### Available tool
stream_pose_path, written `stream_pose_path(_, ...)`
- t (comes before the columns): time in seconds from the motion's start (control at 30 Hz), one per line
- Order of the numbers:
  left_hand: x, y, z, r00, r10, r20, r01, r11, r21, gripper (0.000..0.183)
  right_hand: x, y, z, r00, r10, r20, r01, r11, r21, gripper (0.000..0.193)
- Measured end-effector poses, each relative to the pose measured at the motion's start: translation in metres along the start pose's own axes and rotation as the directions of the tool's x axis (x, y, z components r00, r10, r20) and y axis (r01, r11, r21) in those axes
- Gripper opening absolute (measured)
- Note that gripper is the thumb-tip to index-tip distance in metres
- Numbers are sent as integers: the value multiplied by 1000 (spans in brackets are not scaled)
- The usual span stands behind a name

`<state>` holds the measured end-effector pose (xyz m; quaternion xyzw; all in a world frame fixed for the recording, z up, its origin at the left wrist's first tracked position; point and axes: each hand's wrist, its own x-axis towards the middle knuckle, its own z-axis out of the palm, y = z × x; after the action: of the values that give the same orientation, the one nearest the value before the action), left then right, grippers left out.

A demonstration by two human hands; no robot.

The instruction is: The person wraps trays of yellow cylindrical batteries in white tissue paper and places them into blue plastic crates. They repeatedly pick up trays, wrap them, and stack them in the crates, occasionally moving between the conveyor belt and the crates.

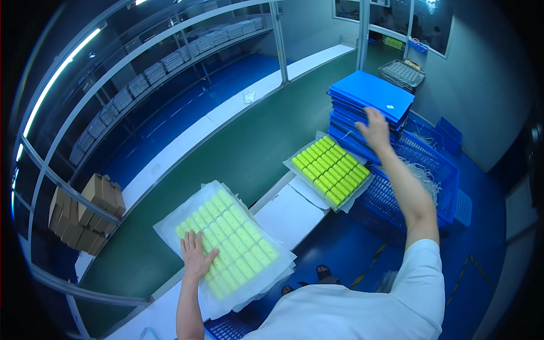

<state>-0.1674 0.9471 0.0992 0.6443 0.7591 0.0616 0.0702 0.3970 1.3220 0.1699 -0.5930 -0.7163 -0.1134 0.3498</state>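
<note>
My left hand (196, 256) lies flat with fingers spread on a translucent white sheet (170, 224). Under that sheet, rows of yellow-green rounded bars (241, 241) show through. At the right, my right hand (375, 131) is stretched out, fingers apart, in front of a tall stack of blue flat panels (371, 93). Whether it touches the stack I cannot tell. Between the two hands, nearer the right one, sits an uncovered block of bright yellow-green bars (330, 170) in neat rows on white sheets. Neither hand grips anything.
A green conveyor belt (272, 133) runs beyond the white ledge (286, 218). Blue plastic baskets (439, 164) with clear strips stand at the right. Brown cartons (99, 207) sit far left, under a metal frame (280, 48). A metal-coloured tray stack (402, 72) stands at the back.
</note>
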Motion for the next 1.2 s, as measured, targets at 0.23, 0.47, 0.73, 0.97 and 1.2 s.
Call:
stream_pose_path(0.23, 3, -3, -7, 998, -23, 51, 17, 995, 100, 87, 29, 160, -3, 898, 328, 294, -223, 914, -337, 91)
stream_pose_path(0.47, 3, 4, -3, 995, -52, 85, 39, 988, 146, 85, 2, 179, -22, 946, -294, 137, 313, 937, -152, 36)
stream_pose_path(0.73, 7, 8, -1, 995, -55, 79, 42, 988, 151, 84, 9, 180, -45, 870, -463, 173, 482, 872, -91, 29)
stream_pose_path(0.97, 0, 3, 2, 998, -49, 33, 45, 992, 118, 83, 37, 166, -46, 895, -447, 5, 433, 865, -253, 6)
stream_pose_path(1.2, 0, 11, -3, 998, -56, 26, 54, 996, 71, 82, 18, 171, -42, 866, -346, 360, 418, 897, -144, 17)
